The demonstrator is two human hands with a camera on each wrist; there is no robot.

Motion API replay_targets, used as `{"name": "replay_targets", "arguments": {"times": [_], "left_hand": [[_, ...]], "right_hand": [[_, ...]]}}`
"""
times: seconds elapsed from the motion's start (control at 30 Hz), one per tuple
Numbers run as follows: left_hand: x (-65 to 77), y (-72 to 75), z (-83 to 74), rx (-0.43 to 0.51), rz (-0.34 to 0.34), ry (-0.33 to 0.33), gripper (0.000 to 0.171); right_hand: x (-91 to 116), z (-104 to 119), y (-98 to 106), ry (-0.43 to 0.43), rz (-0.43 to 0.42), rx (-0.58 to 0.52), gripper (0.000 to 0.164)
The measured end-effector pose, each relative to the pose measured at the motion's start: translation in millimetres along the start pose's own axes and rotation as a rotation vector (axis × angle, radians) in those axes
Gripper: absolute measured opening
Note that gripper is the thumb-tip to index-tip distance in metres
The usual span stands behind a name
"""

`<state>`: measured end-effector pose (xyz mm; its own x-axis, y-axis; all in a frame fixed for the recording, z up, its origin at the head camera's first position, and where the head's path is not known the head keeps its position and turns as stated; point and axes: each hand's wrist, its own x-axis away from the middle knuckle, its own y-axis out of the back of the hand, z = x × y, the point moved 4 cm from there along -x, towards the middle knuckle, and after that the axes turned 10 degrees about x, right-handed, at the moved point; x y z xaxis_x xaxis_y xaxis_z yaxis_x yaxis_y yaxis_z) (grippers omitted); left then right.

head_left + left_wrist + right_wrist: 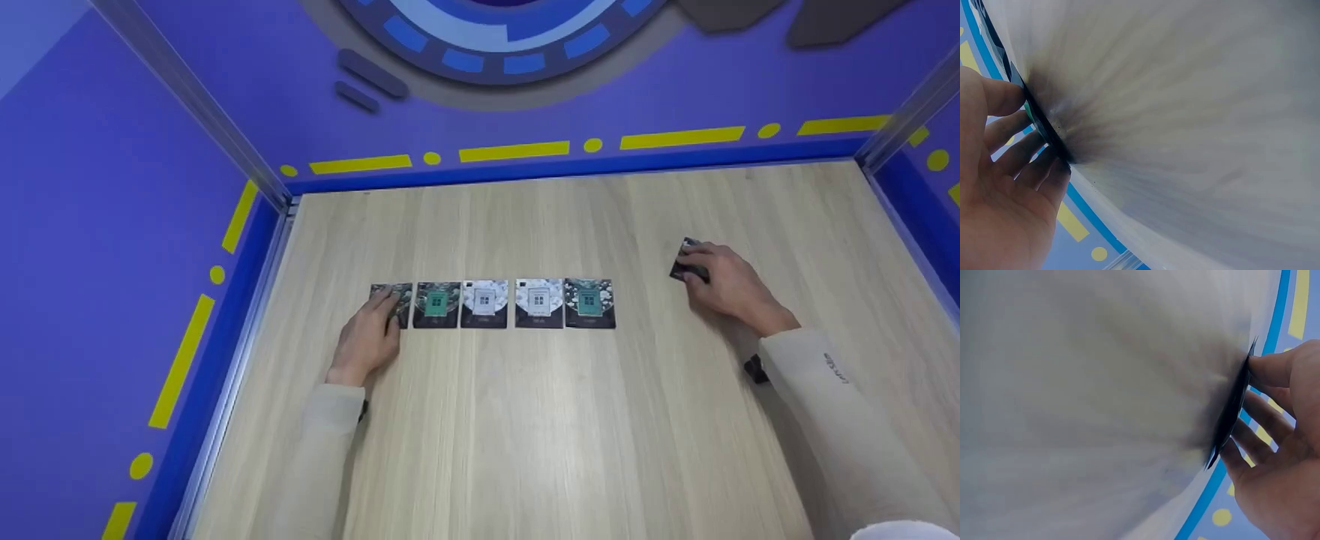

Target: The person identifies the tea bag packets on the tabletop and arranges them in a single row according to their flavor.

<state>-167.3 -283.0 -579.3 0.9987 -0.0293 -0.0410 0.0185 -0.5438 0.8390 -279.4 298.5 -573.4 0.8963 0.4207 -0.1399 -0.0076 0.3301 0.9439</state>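
Note:
My left hand grips the leftmost packet, a small flat dark one, lying at the end of a row; its fingers hide most of the front. In the left wrist view, thumb and fingertips meet the dark packet against the tabletop. Off to the right, my right hand holds another dark packet, turned at a slant and partly covered by fingers. The right wrist view has this packet edge-on, thumb at one end and fingers along the other.
Between the hands, the row continues with a green-labelled packet, two white-patterned packets, one left and one right of a narrow gap, and another green-labelled packet. Blue-purple panels border the wooden table at the back and sides.

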Motion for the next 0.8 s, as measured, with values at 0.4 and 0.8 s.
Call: {"name": "replay_targets", "arguments": {"times": [0.4,0.8], "left_hand": [[-0.3,0.1,1.4,-0.004,0.012,0.007,0.05],[-0.2,-0.2,-0.7,-0.008,0.001,0.013,0.05]], "right_hand": [[2,31,-9,0.027,0.071,0.009,0.037],[4,49,-16,0.098,0.064,0.01,0.036]]}}
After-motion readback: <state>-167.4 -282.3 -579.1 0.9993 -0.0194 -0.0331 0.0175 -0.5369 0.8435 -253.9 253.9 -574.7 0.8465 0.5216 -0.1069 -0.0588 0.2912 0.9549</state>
